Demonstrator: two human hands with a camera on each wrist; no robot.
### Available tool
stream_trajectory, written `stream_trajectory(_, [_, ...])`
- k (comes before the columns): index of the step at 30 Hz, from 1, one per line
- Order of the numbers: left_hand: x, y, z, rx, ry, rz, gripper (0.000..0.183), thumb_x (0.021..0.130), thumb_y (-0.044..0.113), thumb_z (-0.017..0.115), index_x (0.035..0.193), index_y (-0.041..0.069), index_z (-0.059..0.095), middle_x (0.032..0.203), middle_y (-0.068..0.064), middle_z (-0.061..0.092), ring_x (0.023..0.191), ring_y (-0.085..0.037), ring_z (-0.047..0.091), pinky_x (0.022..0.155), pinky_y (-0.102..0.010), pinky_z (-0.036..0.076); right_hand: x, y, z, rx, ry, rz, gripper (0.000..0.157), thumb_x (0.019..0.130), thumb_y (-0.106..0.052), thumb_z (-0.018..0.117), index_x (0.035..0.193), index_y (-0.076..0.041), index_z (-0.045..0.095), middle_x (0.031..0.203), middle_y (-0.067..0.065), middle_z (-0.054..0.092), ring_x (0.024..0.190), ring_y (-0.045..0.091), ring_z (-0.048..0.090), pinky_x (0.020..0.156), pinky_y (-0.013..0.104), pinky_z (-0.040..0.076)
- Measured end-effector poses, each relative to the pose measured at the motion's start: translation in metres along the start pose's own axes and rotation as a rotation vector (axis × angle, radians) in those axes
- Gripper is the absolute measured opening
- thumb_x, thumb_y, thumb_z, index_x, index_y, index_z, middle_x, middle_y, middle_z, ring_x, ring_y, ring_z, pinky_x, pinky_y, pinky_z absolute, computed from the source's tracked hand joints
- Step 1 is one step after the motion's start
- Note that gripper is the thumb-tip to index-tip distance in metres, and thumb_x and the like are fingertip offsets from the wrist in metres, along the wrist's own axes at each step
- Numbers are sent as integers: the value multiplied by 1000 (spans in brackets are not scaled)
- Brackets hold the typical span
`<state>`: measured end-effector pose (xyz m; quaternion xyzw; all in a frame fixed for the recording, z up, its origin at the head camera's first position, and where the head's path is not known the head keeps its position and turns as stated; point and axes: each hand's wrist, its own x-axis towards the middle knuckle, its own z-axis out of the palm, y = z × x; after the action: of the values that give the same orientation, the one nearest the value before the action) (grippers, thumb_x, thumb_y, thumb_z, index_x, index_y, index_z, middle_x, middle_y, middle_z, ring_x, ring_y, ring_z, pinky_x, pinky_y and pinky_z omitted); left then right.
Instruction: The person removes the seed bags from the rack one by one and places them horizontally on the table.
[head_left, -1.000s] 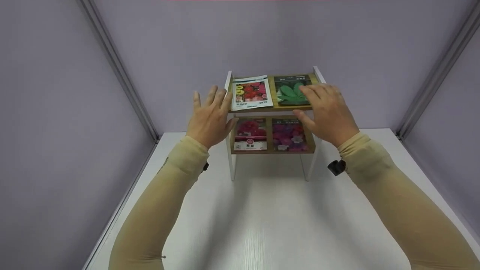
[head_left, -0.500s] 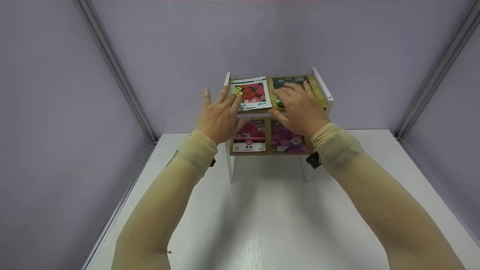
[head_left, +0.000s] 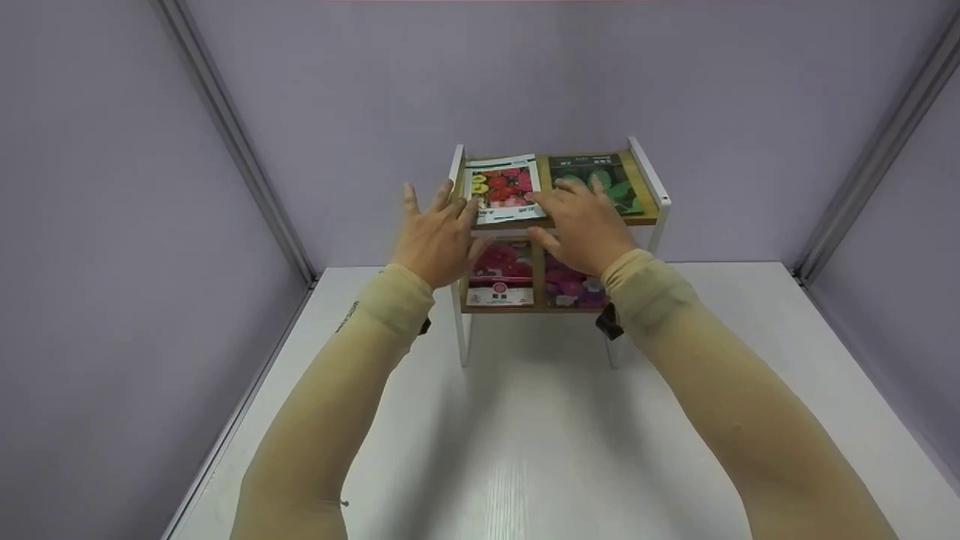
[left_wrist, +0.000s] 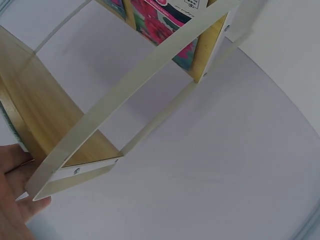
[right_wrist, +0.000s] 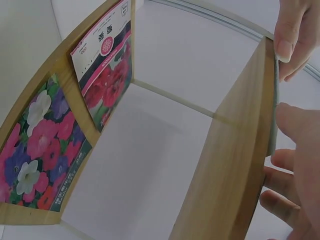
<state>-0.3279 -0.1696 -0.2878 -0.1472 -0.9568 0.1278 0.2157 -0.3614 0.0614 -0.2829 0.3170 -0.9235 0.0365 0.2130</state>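
On the top board of a small two-tier rack (head_left: 643, 220) lie a white-bordered flower seed packet (head_left: 504, 187) and a dark green leafy seed packet (head_left: 622, 187). My left hand (head_left: 433, 238) is at the rack's left front corner, its fingertips over the white-bordered packet's left edge. At that packet's right front corner is my right hand (head_left: 589, 231), fingers extended, partly covering the green packet. In the right wrist view, right-hand fingers (right_wrist: 282, 182) are beside the top board's edge, where a thin packet edge shows. Whether the fingertips press the packet is unclear.
The lower tier carries a pink-flower seed packet (head_left: 501, 292) and a purple-pink petunia seed packet (right_wrist: 40, 145). White metal side frames (head_left: 459, 330) stand on a white table (head_left: 510, 420). Grey panels (head_left: 375, 82) enclose the back and sides.
My right hand has moved left from over the green packet to the white-bordered packet's right edge. My left hand has shifted slightly right, onto that packet's left edge.
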Motion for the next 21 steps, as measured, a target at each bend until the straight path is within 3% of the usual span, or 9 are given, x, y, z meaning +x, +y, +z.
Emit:
stream_trajectory(9, [0, 3, 1, -10, 44, 15, 59, 99, 54, 39, 143, 15, 48, 137, -3, 56, 142, -25, 27, 108, -69, 12, 0, -3, 7, 5, -5, 12, 53, 97, -43, 55, 141, -16, 49, 137, 8, 54, 136, 29, 37, 111, 63, 15])
stream_trajectory(21, [1, 6, 1, -37, 195, 61, 36, 100, 36, 51, 124, 14, 66, 119, -4, 67, 137, -25, 38, 113, -61, 11, -4, -4, 10, 34, 66, 12, 39, 100, -35, 52, 129, -12, 62, 131, 8, 60, 132, 28, 43, 113, 61, 15])
